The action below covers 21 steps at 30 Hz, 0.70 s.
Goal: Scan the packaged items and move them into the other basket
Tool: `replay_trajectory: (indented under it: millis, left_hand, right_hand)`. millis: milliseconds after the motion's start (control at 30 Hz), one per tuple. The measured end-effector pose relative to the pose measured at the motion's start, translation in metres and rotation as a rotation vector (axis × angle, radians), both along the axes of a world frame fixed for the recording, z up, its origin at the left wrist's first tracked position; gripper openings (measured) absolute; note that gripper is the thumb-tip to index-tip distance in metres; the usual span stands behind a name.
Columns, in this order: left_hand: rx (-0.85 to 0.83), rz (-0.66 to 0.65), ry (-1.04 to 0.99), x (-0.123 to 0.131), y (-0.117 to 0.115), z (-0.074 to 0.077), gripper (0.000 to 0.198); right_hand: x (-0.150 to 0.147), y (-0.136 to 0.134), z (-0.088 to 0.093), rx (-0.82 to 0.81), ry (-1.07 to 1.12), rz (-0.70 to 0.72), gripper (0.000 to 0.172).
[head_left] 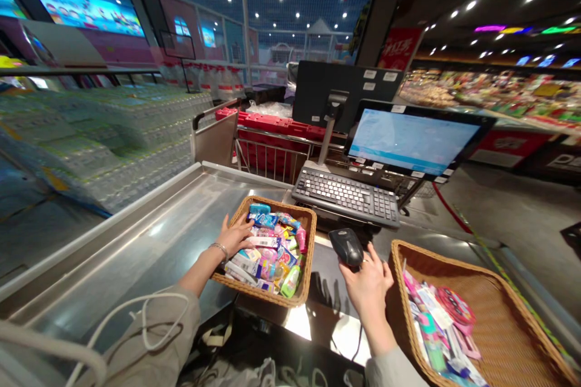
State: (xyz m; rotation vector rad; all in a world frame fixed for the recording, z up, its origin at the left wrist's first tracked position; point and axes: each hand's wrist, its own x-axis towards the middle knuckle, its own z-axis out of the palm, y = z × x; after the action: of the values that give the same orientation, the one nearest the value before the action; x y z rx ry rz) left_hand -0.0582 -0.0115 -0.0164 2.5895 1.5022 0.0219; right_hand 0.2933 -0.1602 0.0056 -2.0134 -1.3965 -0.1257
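My left hand [233, 239] reaches over the left rim of a woven basket [313, 254], its fingers spread on the small items inside. Several colourful packets [267, 242], small boxes and a green-capped bottle [290, 281] fill this basket. To its right, my right hand [370, 284] grips a black barcode scanner [345, 246] from behind; its handle is hidden by the hand. A second, larger woven basket [512, 314] stands right of that hand. Pink and white packaged items [442, 326] lie along its left side.
A black keyboard [347, 193] and a lit screen [413, 139] stand behind the scanner. The metal counter [181, 224] has a raised edge on the left. Beyond it are a shopping cart [272, 151] and stacked bottle packs [100, 139]. A white cable [149, 296] crosses my left sleeve.
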Motion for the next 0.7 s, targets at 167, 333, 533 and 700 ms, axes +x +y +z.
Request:
replay_trajectory:
  millis: [167, 333, 533, 700]
  left_hand:
    - [0.095, -0.032, -0.04, 0.015, -0.004, 0.01, 0.026]
    - [0.178, -0.061, -0.047, 0.034, -0.01, 0.02, 0.027]
    - [0.328, -0.073, -0.1, 0.056, -0.018, 0.025, 0.026]
    - [0.489, -0.098, -0.199, 0.078, -0.025, 0.029, 0.021]
  right_hand:
    - [-0.002, -0.001, 0.003, 0.031, -0.013, 0.025, 0.034]
    - [-0.004, -0.002, 0.009, 0.021, -0.008, 0.065, 0.031]
    - [-0.004, -0.005, 0.012, -0.012, -0.005, 0.087, 0.03]
    - [-0.003, -0.005, 0.011, 0.003, -0.031, 0.099, 0.029]
